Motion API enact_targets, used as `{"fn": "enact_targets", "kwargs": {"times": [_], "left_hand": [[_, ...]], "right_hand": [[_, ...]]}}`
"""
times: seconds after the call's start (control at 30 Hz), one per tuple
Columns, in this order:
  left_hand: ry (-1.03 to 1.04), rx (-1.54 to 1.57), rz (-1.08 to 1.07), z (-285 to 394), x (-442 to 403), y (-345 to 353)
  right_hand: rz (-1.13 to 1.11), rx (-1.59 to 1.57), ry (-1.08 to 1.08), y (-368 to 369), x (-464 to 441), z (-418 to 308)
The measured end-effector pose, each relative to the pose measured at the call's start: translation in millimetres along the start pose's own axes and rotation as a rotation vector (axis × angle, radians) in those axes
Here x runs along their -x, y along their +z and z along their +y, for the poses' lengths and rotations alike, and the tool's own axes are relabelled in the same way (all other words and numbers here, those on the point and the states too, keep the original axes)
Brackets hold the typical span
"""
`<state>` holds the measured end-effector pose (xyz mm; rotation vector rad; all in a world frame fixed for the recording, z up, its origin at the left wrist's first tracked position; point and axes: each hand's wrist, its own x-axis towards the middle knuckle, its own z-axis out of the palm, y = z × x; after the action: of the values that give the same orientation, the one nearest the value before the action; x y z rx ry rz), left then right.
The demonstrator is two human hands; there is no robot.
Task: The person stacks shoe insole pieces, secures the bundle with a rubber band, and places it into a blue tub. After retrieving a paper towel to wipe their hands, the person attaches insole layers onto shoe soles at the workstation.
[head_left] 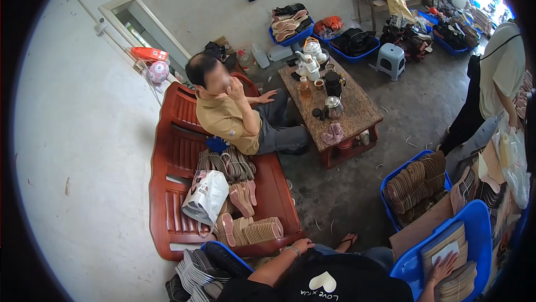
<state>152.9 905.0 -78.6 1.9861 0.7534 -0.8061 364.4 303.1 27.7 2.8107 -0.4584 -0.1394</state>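
Note:
My left hand [302, 245] lies palm down by the front corner of the red wooden bench [287, 204], close to my knee, with a bracelet on the wrist and nothing visible in it. On the right, my right hand [444, 267] rests flat with fingers extended on stacked tan shoe insoles [456, 288] in a blue plastic bin [481, 229]. A white card-like piece [445, 250] lies just beyond its fingertips, on the same stacks. To the left of my body, grey and black shoe soles [195, 274] are piled beside another blue bin [241, 261].
A seated person [229, 115] occupies the bench, along with bundled insoles [257, 233] and a white bag [207, 198]. Ahead stands a tea table [357, 115] with pots. Another person [499, 78] stands at right. A grey stool [389, 60] and filled blue bins [416, 184] are on the floor.

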Motion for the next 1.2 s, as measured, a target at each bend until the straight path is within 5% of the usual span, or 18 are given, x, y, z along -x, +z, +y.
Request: {"fn": "enact_targets", "kwargs": {"times": [0.5,1.2], "left_hand": [[-0.152,-0.028,-0.075,22,11,-25],[0.035,-0.190,0.067,7,-2,-29]], "right_hand": [[-0.016,0.009,0.011,-5,1,-2],[0.027,-0.008,-0.012,0,2,1]]}}
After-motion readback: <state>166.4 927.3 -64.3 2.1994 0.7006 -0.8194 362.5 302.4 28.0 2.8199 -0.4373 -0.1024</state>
